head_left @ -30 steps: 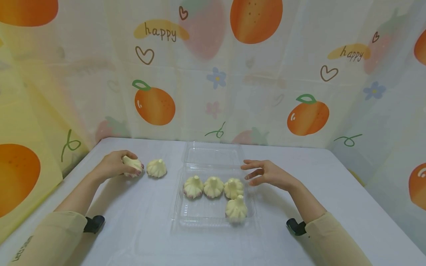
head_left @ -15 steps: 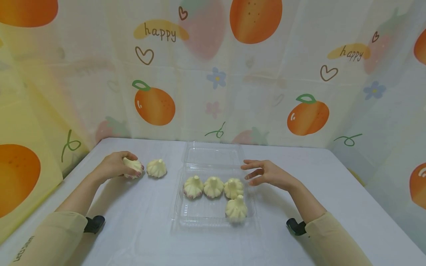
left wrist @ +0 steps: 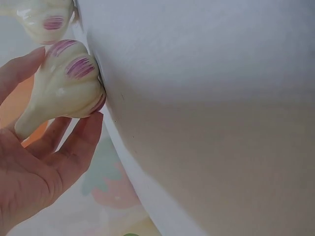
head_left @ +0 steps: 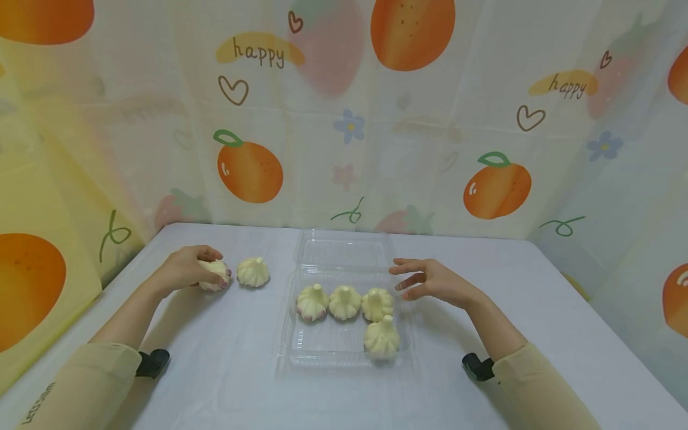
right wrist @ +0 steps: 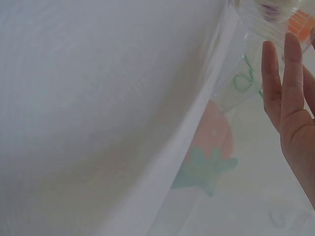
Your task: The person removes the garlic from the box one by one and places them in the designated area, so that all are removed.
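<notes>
At the table's left side my left hand [head_left: 185, 269] holds a garlic bulb [head_left: 214, 275], cream with purple streaks. In the left wrist view, thumb and fingers lie on opposite sides of this garlic bulb [left wrist: 69, 81], its stem toward the palm. Just to its right, a second garlic bulb [head_left: 252, 272] stands on the table. My right hand [head_left: 438, 282] holds nothing, its fingers loosely extended beside the right wall of a clear plastic container [head_left: 328, 343]. Inside are several garlic bulbs [head_left: 345, 303]: a row at the back and one at front right [head_left: 381, 338].
The container's clear lid [head_left: 344, 249] lies folded back behind it. A white cloth covers the table [head_left: 226, 370]. Behind the table hangs a fruit-patterned curtain [head_left: 408, 149]. Each wrist wears a black device [head_left: 153, 362].
My left hand and its garlic bulb have shifted very slightly, a little lower in the head view. The right hand and the container's contents have stayed put.
</notes>
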Demonstrator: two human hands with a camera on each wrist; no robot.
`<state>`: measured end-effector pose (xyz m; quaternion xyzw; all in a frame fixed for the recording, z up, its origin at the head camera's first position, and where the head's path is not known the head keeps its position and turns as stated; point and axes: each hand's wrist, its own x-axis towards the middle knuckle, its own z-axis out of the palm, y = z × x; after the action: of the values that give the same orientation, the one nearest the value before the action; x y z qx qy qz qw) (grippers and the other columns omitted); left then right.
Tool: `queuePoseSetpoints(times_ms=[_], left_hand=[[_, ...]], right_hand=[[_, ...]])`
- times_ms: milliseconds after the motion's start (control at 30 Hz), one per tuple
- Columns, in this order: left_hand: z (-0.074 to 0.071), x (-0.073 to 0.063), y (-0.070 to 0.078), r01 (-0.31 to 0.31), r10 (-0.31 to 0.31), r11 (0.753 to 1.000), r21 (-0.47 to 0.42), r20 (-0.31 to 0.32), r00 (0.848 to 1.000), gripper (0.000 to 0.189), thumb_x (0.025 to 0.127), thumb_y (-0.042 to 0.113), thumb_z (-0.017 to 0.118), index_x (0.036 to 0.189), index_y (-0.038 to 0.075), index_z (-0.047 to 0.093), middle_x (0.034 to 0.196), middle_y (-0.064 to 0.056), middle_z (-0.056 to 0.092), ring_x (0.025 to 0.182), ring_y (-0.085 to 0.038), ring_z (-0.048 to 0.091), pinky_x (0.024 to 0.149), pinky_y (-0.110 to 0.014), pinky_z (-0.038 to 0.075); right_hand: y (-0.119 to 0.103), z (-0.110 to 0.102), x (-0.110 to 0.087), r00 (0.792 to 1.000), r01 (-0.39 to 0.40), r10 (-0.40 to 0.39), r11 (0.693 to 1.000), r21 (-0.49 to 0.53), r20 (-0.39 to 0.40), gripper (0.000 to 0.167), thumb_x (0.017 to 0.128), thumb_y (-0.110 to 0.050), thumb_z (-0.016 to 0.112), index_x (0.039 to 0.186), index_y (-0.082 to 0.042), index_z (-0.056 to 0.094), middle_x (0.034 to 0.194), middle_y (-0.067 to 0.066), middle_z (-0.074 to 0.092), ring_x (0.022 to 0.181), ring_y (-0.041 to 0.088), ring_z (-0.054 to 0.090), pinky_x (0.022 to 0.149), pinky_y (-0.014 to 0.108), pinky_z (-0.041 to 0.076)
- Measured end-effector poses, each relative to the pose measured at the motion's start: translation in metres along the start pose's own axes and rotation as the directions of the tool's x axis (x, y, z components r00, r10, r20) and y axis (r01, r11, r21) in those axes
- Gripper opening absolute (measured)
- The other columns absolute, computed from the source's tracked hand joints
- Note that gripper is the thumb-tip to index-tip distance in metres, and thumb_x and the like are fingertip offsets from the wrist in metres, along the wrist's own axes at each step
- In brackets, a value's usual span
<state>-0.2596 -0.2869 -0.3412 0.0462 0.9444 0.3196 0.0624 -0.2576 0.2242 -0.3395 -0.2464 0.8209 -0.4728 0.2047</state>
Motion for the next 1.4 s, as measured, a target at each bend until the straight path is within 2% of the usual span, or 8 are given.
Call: queuePoseSetpoints(times_ms=[133, 333, 467, 600, 867, 1067, 1200, 1400], left_hand=[[-0.001, 0.0, -0.001, -0.01, 0.011, 0.999, 0.041, -0.021, 1.0, 0.067, 0.077, 0.036, 0.082, 0.129, 0.001, 0.058, 0.136, -0.029, 0.056, 0.111, -0.038, 0.057, 0.074, -0.028, 0.05], [-0.002, 0.0, 0.0, -0.029, 0.033, 0.996, 0.083, -0.054, 0.998, 0.065, 0.08, 0.035, 0.079, 0.13, 0.0, 0.057, 0.138, -0.032, 0.053, 0.12, -0.05, 0.053, 0.087, -0.05, 0.051], [-0.003, -0.001, 0.0, -0.043, 0.05, 0.996, 0.075, -0.087, 0.995, 0.064, 0.083, 0.034, 0.076, 0.133, 0.0, 0.055, 0.14, -0.033, 0.051, 0.12, -0.051, 0.055, 0.091, -0.054, 0.052], [-0.005, -0.001, 0.002, -0.05, 0.058, 0.997, 0.065, -0.134, 0.989, 0.067, 0.084, 0.038, 0.075, 0.136, 0.002, 0.052, 0.142, -0.032, 0.049, 0.124, -0.051, 0.052, 0.093, -0.056, 0.05], [-0.006, -0.002, 0.013, -0.071, 0.059, 0.996, -0.053, -0.198, 0.978, 0.069, 0.086, 0.043, 0.073, 0.142, 0.011, 0.048, 0.149, -0.023, 0.047, 0.137, -0.044, 0.044, 0.102, -0.06, 0.045], [-0.005, -0.005, 0.026, -0.138, 0.108, 0.985, -0.103, -0.258, 0.96, 0.07, 0.086, 0.044, 0.074, 0.143, 0.014, 0.048, 0.15, -0.019, 0.048, 0.138, -0.042, 0.044, 0.105, -0.06, 0.043], [-0.004, -0.009, 0.037, -0.196, 0.148, 0.97, -0.146, -0.288, 0.946, 0.068, 0.086, 0.041, 0.075, 0.143, 0.014, 0.048, 0.15, -0.016, 0.047, 0.138, -0.036, 0.044, 0.111, -0.057, 0.04], [0.001, -0.013, 0.056, -0.289, 0.222, 0.94, -0.183, -0.317, 0.922, 0.062, 0.087, 0.033, 0.075, 0.14, 0.013, 0.051, 0.148, -0.015, 0.05, 0.137, -0.034, 0.046, 0.111, -0.055, 0.041]], right_hand=[[0.0, 0.0, 0.0, 1.0, 0.001, -0.001, 1.0, 0.002, 0.001, 0.062, 0.088, -0.007, 0.068, 0.145, 0.003, 0.045, 0.164, 0.02, 0.02, 0.127, 0.043, 0.057, 0.095, 0.035, 0.057], [0.0, 0.0, 0.0, 1.0, 0.002, -0.002, 1.0, 0.002, 0.0, 0.061, 0.088, -0.006, 0.067, 0.145, 0.003, 0.045, 0.164, 0.02, 0.02, 0.127, 0.044, 0.057, 0.095, 0.035, 0.057], [-0.001, 0.001, 0.0, 1.0, -0.001, 0.001, 1.0, 0.0, 0.003, 0.061, 0.089, -0.006, 0.067, 0.145, 0.003, 0.044, 0.164, 0.02, 0.02, 0.128, 0.045, 0.056, 0.096, 0.036, 0.057], [-0.002, 0.0, -0.001, 1.0, -0.002, 0.002, 1.0, -0.001, 0.004, 0.062, 0.089, -0.007, 0.067, 0.145, 0.003, 0.044, 0.165, 0.02, 0.019, 0.128, 0.045, 0.056, 0.096, 0.036, 0.057], [-0.002, 0.0, -0.001, 1.0, -0.005, 0.005, 1.0, -0.003, 0.002, 0.062, 0.089, -0.008, 0.067, 0.145, 0.003, 0.044, 0.165, 0.019, 0.019, 0.128, 0.043, 0.056, 0.097, 0.038, 0.056], [-0.001, -0.001, 0.0, 1.0, -0.009, 0.009, 1.0, -0.009, -0.004, 0.062, 0.088, -0.008, 0.068, 0.145, 0.003, 0.045, 0.165, 0.019, 0.02, 0.127, 0.042, 0.058, 0.097, 0.038, 0.056], [0.0, -0.001, 0.0, 1.0, -0.01, 0.01, 1.0, -0.009, -0.003, 0.063, 0.088, -0.009, 0.068, 0.145, 0.003, 0.045, 0.165, 0.019, 0.02, 0.127, 0.041, 0.058, 0.097, 0.038, 0.056], [0.0, -0.001, 0.0, 1.0, -0.008, 0.008, 1.0, -0.01, -0.002, 0.063, 0.088, -0.01, 0.069, 0.145, 0.003, 0.045, 0.164, 0.019, 0.021, 0.127, 0.042, 0.058, 0.097, 0.037, 0.056]])
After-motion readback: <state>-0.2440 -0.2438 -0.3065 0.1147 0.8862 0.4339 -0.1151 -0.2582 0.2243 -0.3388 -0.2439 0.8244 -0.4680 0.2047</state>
